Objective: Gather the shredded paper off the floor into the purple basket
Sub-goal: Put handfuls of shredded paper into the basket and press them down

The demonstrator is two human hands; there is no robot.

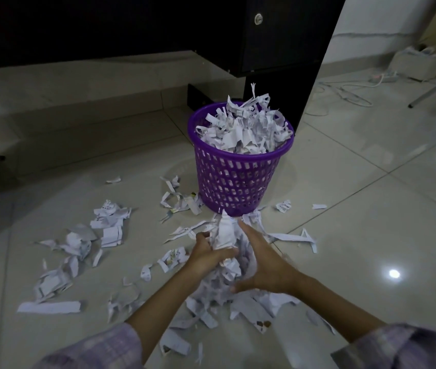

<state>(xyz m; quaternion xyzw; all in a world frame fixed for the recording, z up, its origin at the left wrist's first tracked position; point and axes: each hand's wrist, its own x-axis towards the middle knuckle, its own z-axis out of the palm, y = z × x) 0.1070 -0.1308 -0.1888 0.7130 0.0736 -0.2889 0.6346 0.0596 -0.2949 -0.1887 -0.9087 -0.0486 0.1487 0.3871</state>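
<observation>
Purple basket (pixel 240 179): heaped with shreds. Floor (pixel 371 222): scattered paper (pixel 110 225). Left hand (pixel 207 255) grips a bunch (pixel 224 235); right hand (pixel 262 265), fingers straight, presses it.

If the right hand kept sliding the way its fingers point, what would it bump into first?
Probably the purple basket: the right hand points up-left along the paper bunch toward its base, though depth is unclear.

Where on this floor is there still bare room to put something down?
Bare tile lies right of the basket, toward the cables, and left of it before the dark desk. It is crowded in front of the basket, where both hands bunch paper, and leftward among scattered scraps.
</observation>
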